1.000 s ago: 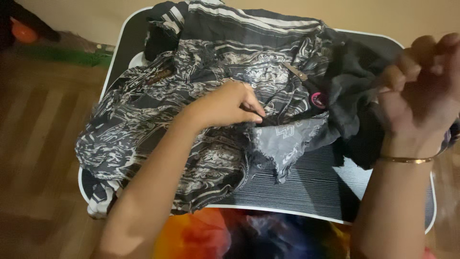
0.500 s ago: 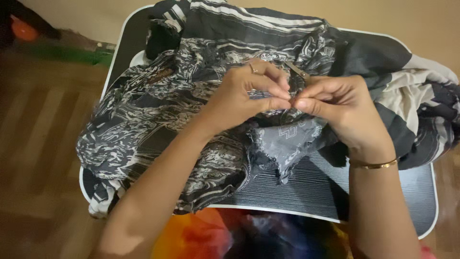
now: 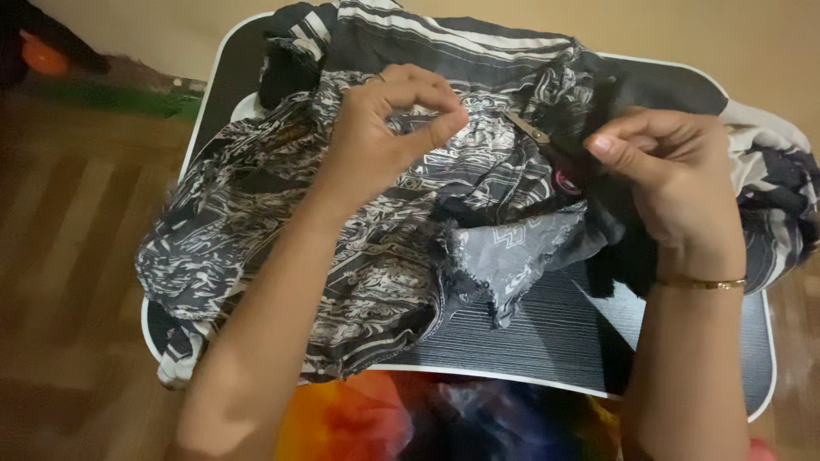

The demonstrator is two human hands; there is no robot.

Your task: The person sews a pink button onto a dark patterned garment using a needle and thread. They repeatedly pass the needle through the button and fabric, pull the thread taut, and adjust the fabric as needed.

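A black-and-white patterned garment (image 3: 256,230) lies bunched on a small black table with a white rim (image 3: 547,337). My left hand (image 3: 384,128) hovers over the middle of the cloth, thumb and forefinger pinched together. My right hand (image 3: 675,175), with a gold bangle on its wrist, is raised at the right over a dark fold, its thumb and forefinger also pinched. Anything held in either pinch is too small to see. Between the hands, scissors with a pink handle (image 3: 564,177) lie on the cloth. A frayed grey flap (image 3: 512,256) hangs below them.
A bright orange, red and blue cloth (image 3: 376,423) sits below the table's near edge. Wooden floor (image 3: 68,282) runs along the left. An orange object (image 3: 38,55) and a green strip (image 3: 128,96) lie at the far left by the beige wall.
My right hand came down from the right to meet the left in a joint pinch over the cloth. The two hands have since drawn apart, left moving up-left, right moving right.
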